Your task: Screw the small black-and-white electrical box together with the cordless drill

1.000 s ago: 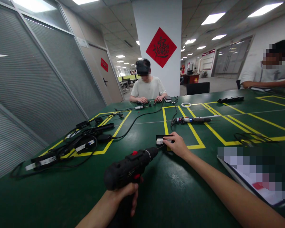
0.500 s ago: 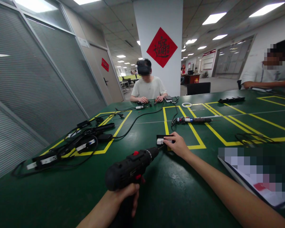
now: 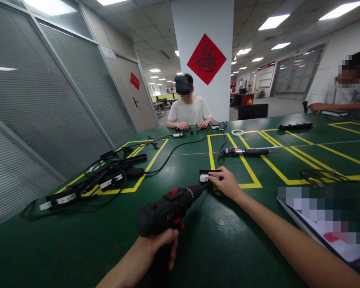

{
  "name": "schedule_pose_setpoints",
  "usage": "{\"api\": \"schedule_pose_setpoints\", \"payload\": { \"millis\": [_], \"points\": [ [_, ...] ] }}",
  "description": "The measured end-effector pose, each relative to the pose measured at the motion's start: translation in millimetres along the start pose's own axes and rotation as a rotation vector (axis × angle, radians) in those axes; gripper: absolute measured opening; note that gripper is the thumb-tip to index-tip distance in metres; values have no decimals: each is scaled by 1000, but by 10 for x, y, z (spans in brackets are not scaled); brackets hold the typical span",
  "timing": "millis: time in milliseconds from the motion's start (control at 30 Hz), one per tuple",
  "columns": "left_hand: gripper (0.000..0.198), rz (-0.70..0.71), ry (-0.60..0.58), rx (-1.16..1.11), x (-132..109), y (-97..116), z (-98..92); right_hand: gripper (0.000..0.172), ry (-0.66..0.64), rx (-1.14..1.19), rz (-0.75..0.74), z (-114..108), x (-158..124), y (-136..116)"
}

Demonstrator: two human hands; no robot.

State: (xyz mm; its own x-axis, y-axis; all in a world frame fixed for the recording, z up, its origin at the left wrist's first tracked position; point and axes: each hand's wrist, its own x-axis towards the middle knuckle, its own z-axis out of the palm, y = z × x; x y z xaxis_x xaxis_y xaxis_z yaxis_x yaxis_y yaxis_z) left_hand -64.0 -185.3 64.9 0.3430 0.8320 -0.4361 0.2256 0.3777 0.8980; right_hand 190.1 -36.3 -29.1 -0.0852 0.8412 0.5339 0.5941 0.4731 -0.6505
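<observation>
The left hand (image 3: 158,245) grips the drill (image 3: 168,211), matte black with red accents, at the frame's lower centre; right of centre, the right hand (image 3: 227,183) pinches a small black-and-white part (image 3: 203,178).

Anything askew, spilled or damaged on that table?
No visible spill or damage. Untidy spot: the black gear on the left lies jumbled across the yellow tape rather than inside it, with a cable trailing out. The drill in the left hand shows nothing odd.
</observation>
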Motion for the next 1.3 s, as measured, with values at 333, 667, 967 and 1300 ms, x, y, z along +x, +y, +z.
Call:
{"api": "schedule_pose_setpoints", "payload": {
  "millis": [333,667,967,1300],
  "points": [
    [36,-18,20,-37,3,8,17,29,-3,1,7,-8,-2,-17],
    [29,6,-9,-32,5,-2,5,27,1,-11,6,7,2,-2],
    [29,15,-7,-27,5,-18,-6,28,0,-13,9,-2,-2,-11],
    [31,3,-6,-4,-11,27,13,29,-9,-11,21,-10,-1,-27]
  ]
}}
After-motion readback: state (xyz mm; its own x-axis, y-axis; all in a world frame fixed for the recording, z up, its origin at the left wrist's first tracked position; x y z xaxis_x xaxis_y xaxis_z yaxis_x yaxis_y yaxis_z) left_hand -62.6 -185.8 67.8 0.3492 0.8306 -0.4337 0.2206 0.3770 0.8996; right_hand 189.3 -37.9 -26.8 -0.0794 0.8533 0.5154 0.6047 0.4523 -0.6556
